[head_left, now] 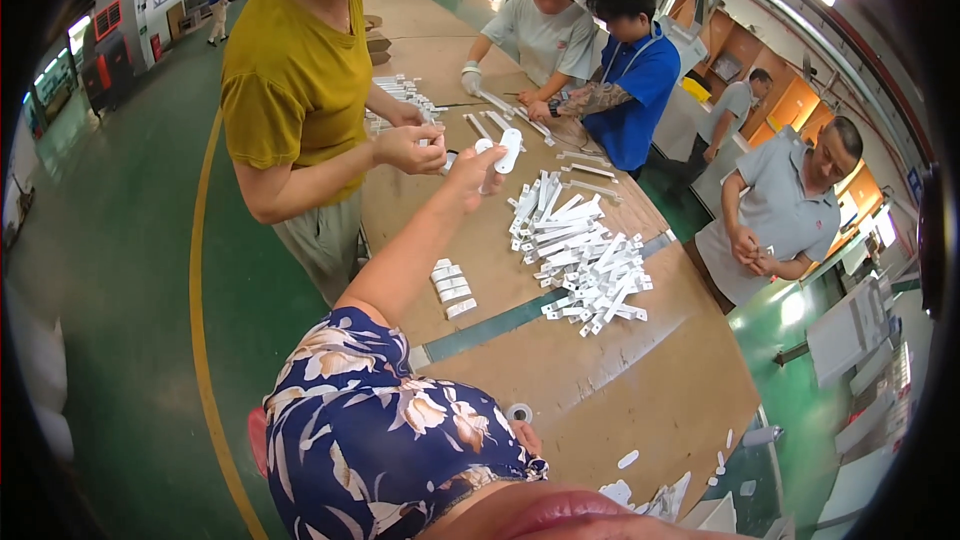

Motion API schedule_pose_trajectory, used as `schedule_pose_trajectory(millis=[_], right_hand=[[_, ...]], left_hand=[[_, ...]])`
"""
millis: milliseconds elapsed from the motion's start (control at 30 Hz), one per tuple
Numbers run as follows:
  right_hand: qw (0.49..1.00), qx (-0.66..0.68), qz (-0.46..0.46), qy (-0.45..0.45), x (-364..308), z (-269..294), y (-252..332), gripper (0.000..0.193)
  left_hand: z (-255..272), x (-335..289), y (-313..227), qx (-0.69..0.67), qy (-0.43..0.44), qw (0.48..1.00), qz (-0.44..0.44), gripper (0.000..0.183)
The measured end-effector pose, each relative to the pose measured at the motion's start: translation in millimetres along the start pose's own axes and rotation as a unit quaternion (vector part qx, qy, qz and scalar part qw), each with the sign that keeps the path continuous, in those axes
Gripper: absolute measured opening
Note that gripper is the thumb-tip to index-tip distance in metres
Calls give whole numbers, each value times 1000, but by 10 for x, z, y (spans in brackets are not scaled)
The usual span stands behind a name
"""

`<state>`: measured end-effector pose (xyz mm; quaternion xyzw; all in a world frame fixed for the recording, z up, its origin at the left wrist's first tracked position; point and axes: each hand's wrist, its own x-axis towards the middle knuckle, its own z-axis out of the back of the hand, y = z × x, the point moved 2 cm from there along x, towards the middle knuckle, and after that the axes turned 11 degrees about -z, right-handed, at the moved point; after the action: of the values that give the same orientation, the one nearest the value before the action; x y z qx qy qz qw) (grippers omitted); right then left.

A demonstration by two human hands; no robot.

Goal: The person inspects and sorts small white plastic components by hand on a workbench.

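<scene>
while stretched out over the broad brown tabletop (690, 370), clasps a flat white round-ended plate (508, 152) in the left hand (474, 178), near a mustard-shirted co-worker's hands (408, 148) and a heap of white bar-shaped strips (590, 258). has the right hand (526, 436) well apart, just beside a grey ring-shaped roll (510, 413), partly hidden; cannot tell whether gripping anything.

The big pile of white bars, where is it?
In the head view, the pile of white bars lies on the brown table, right of centre, below and right of the left hand.
</scene>
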<state>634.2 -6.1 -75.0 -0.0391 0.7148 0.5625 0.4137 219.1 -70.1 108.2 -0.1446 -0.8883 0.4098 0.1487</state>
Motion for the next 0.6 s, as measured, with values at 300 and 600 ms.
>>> schedule_pose_trajectory(millis=[300,600], right_hand=[[1000,30,4,0,213,10,36,17],[962,263,77,-7,82,149,196,24]], left_hand=[[-134,-369,669,41,94,987,125,14],[-70,-2189,2034,134,228,848,460,17]])
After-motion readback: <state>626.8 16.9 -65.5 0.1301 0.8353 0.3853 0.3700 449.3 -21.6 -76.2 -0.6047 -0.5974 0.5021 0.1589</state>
